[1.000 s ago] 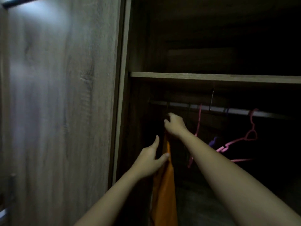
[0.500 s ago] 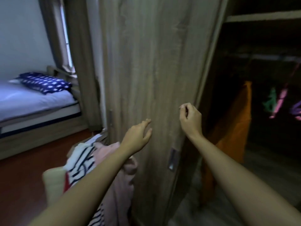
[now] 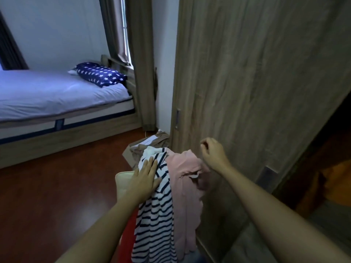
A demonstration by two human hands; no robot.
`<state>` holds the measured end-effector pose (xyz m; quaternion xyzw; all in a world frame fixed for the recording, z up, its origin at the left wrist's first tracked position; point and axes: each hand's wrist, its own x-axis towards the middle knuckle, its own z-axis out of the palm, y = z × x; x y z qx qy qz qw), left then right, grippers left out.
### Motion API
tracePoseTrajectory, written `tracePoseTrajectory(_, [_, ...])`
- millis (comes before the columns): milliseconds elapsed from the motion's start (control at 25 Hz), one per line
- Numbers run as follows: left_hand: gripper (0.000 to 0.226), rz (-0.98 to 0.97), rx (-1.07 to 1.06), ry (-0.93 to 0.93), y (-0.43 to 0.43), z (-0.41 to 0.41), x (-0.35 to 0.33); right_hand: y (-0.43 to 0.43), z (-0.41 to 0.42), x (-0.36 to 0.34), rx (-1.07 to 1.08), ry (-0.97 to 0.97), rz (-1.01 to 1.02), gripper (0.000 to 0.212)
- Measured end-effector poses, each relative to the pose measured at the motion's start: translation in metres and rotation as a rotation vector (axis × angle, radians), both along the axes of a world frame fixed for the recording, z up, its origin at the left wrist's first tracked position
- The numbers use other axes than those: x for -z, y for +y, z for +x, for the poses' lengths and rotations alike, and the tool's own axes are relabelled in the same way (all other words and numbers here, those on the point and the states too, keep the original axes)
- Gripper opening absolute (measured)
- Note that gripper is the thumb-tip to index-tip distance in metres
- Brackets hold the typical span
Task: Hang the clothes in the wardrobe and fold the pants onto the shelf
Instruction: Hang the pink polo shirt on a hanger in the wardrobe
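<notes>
A pile of clothes hangs over a cream chair back (image 3: pixel 123 179): a white shirt with navy stripes (image 3: pixel 155 215), a pink garment (image 3: pixel 187 179) beside it and something red (image 3: pixel 127 238) underneath. My left hand (image 3: pixel 146 177) lies flat and open on top of the striped shirt. My right hand (image 3: pixel 213 151) hovers above the pink garment with fingers loosely curled and nothing in them. An orange garment (image 3: pixel 330 185) hangs inside the dark wardrobe at the right edge.
The wooden wardrobe door (image 3: pixel 256 82) stands open right behind the pile. Beige clothes lie on a cardboard box (image 3: pixel 150 145) on the red-brown floor (image 3: pixel 47 196). A bed (image 3: pixel 47 95) with a star-patterned pillow (image 3: pixel 100 75) stands at the left, below curtains (image 3: pixel 140 54).
My view swung left from the wardrobe rail, where the orange garment stays hanging. Both hands came away from it; the left has dropped onto the striped shirt.
</notes>
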<state>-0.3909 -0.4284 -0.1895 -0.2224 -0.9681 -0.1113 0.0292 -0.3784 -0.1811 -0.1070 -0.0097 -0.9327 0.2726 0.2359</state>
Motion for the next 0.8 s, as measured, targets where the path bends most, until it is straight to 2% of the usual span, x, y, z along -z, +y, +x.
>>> tracePoseTrajectory(120, [0.094, 0.066, -0.002, -0.012, -0.005, -0.01, 0.021, -0.007, -0.033, 0.021, 0.111, -0.196, -0.086, 0.031])
tracePoseTrajectory(240, [0.096, 0.085, -0.003, 0.036, -0.004, -0.016, 0.033, -0.008, -0.061, 0.041, 0.246, -0.489, -0.199, 0.059])
tracePoseTrajectory(320, [0.091, 0.086, -0.008, 0.078, -0.003, -0.019, 0.037, -0.008, -0.075, 0.049, 0.226, -0.652, -0.393, 0.071])
tracePoseTrajectory(360, [0.089, 0.083, -0.01, 0.073, -0.003, -0.02, 0.038, -0.01, -0.082, 0.052, 0.201, -0.678, -0.441, 0.068])
tracePoseTrajectory(480, [0.086, 0.092, 0.001, 0.031, -0.005, -0.022, 0.036, -0.019, -0.097, 0.06, 0.177, -0.528, -0.443, 0.038])
tracePoseTrajectory(560, [0.078, 0.191, 0.016, 0.008, -0.008, -0.021, 0.032, -0.029, -0.097, 0.051, 0.096, -0.372, -0.598, 0.028])
tracePoseTrajectory(640, [0.06, 0.436, -0.021, -0.025, -0.01, -0.021, 0.022, -0.034, -0.093, 0.027, -0.013, -0.241, -0.732, 0.029])
tracePoseTrajectory(720, [0.047, 0.696, -0.156, -0.038, -0.007, -0.022, 0.004, -0.035, -0.091, 0.003, -0.1, -0.172, -0.76, 0.026])
tracePoseTrajectory(800, [0.058, 0.875, -0.203, -0.006, 0.005, -0.026, -0.025, -0.038, -0.09, -0.018, -0.206, -0.227, -0.716, 0.027])
